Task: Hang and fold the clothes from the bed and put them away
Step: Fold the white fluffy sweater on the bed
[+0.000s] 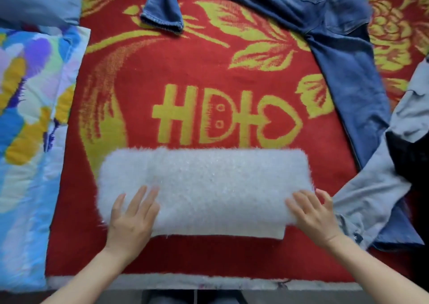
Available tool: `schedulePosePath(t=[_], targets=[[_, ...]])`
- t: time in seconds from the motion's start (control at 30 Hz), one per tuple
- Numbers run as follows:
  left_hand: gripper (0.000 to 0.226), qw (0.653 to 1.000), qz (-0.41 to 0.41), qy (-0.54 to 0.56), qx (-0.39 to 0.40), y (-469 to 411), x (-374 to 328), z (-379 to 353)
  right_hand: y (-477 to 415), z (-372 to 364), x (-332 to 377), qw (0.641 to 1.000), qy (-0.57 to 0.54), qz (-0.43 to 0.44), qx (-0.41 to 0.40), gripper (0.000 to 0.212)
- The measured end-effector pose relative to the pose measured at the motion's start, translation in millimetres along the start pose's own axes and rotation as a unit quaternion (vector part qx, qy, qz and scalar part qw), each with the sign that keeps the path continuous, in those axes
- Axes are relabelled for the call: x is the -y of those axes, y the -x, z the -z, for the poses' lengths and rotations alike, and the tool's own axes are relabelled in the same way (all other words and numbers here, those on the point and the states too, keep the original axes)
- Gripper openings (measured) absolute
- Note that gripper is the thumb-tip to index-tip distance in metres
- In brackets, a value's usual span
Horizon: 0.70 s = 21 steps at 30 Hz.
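Sweater [209,187], white and fluffy, lies folded into a long rectangle by the near edge of the bed [209,281], on the red blanket [185,71], its length running left to right. The left hand [131,218] lies flat on its near-left part and the right hand [313,215] on its near-right end, both with fingers straight and spread, pressing down and gripping nothing. It looks light, thick and very soft, so I'd expect it to spring up and sag out of its fold if lifted by one corner. The safer hold, to my eye, is both palms slid under the two short ends, or one hand below and one on top, so the layers stay together. The pile should not be slippery, though it may cling to the blanket. Counting: one sweater, two hands. One pair of jeans [343,71] sprawls from the far edge down the right side, unfolded. One pale grey-blue garment [376,187] lies crumpled at the right edge, near the sweater's right end, with one dark piece [411,155] beside it that I cannot identify. One floral quilt [30,118] runs along the left edge and one blue pillow [39,0] sits in the far-left corner. By my judgement at least two garments remain to be folded.
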<state>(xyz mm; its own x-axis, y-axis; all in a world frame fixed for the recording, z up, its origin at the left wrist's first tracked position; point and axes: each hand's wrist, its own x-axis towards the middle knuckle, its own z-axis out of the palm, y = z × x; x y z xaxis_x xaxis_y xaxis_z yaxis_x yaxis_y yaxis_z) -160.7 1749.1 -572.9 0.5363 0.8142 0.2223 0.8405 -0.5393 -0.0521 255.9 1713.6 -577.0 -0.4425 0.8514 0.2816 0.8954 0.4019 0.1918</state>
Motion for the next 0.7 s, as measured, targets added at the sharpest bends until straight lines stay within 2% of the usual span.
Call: schedulePosePath(t=[0.1,0.27,0.3,0.4,0.5,0.7], targets=[[0.034,0.997,0.043,0.016,0.060,41,-16,-19,39,-6,30,0.997,0.002,0.008,0.080,0.048],[0.087,0.972,0.056,0.010,0.229,52,-31,-29,33,-15,48,0.984,-0.002,-0.016,0.176,0.055],[0.095,0.970,0.068,0.022,0.234,51,-34,-27,32,-17,50,0.983,-0.012,-0.020,0.182,0.058],[0.080,0.979,0.080,0.054,0.178,29,-47,-13,11,-13,59,0.986,-0.046,-0.063,0.149,0.055],[0.075,0.988,0.065,0.067,0.123,-6,-63,-19,-29,-14,74,0.981,-0.082,-0.104,0.141,0.057],[0.068,0.989,0.066,0.047,0.122,-51,-55,-75,-65,-51,75,0.947,-0.113,-0.196,0.229,0.065]])
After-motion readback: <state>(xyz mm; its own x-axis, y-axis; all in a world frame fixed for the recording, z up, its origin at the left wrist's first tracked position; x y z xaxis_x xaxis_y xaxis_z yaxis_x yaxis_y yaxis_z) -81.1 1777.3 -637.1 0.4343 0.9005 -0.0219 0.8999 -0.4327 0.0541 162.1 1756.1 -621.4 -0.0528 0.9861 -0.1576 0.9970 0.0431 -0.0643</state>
